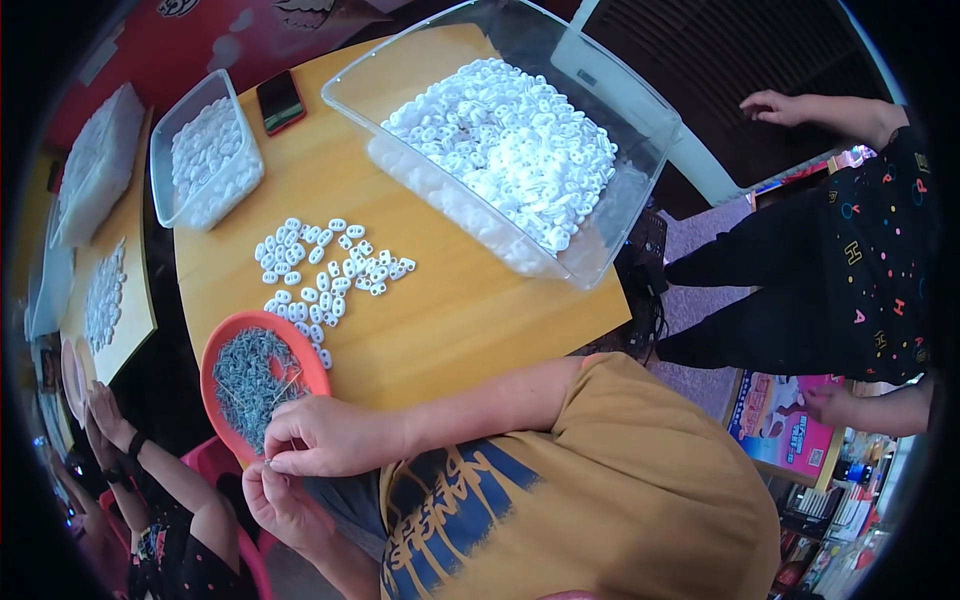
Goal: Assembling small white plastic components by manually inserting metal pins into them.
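Note:
My right hand [335, 437] is closed in a pinch just over the near rim of an orange-red bowl [313, 352]. Right below it, my left hand [290, 505] is pinched too, its fingertips almost touching the right ones. Whatever lies between the fingertips is too small to make out. Many thin grey pieces [250, 375] fill the bowl, too fine to name. Loose white oval plastic pieces with two dark holes [325, 290] lie on the wooden table [480, 325], just beyond the bowl.
A large clear bin [480, 225] heaped with white pieces stands at the far right of the table. Farther left are a smaller clear tub [250, 160] and a phone [280, 102]. One person [870, 250] stands at right; another's hands [110, 420] are over a second table.

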`<state>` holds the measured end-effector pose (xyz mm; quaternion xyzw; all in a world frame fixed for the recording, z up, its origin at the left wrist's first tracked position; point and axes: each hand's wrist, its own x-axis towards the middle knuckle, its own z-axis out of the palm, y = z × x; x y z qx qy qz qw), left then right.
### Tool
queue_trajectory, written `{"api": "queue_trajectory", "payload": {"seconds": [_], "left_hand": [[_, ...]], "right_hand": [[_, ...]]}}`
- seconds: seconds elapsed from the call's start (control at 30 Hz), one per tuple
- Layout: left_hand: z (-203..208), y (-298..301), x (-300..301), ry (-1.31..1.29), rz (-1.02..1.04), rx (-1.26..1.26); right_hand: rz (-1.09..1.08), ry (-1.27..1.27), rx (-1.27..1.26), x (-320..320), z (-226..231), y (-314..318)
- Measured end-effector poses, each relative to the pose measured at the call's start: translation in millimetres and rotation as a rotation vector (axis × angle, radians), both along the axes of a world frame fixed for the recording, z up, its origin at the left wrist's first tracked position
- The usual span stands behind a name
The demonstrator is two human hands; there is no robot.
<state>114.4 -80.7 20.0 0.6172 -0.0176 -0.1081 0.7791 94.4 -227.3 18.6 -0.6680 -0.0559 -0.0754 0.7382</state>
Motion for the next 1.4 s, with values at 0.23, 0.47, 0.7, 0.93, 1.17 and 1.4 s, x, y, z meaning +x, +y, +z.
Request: {"api": "queue_trajectory", "payload": {"seconds": [0.23,0.47,0.7,0.93,1.17,1.4], "left_hand": [[-4.2,12.5,13.3,0.027,-0.046,0.003],[-3.4,-9.9,51.6,0.005,-0.024,0.122],[0.8,3.4,37.0,0.133,-0.022,-0.189],[26.7,-4.7,9.0,0.097,-0.037,-0.230],[34.7,-11.4,-5.7,0.143,-0.112,-0.283],[40.1,-10.1,-10.9,0.089,-0.216,-0.276]], "right_hand": [[0.105,0.177,0.236,16.6,-0.6,5.2],[-0.143,0.076,-0.137,54.9,-14.2,-3.1],[-0.099,0.050,-0.392,41.3,4.5,-13.0],[0.102,-0.029,-0.064,11.2,26.2,-11.0],[0.020,-0.112,-0.037,1.1,26.7,-14.0],[0.066,0.138,0.310,-13.7,33.8,-22.0]]}}
